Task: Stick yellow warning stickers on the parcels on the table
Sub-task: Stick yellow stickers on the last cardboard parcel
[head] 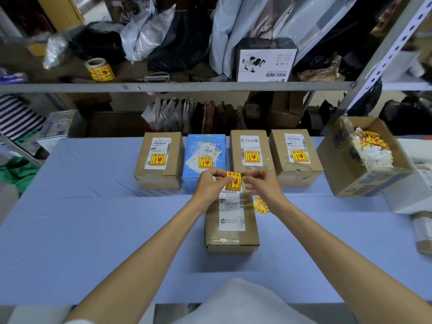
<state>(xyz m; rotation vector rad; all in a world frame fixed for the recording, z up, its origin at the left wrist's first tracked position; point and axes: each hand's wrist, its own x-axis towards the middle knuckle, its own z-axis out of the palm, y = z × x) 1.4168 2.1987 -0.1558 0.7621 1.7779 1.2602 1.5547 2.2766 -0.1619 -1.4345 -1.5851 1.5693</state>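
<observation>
Centre frame, the nearest parcel (231, 230) lies on the table, unstickered. Over its far end the left hand (210, 184) pinches the yellow sticker (233, 181) by its left edge. The right hand (263, 184) curls at the other edge; whether it grips, can't tell. Thin, floppy, tacky: likely best handled by the edges. Behind it, the row of stickered parcels (249, 157).

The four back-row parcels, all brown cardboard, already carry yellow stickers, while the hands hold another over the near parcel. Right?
Not all brown: the head view shows that the second from the left is a blue parcel. The rest stands.
</observation>
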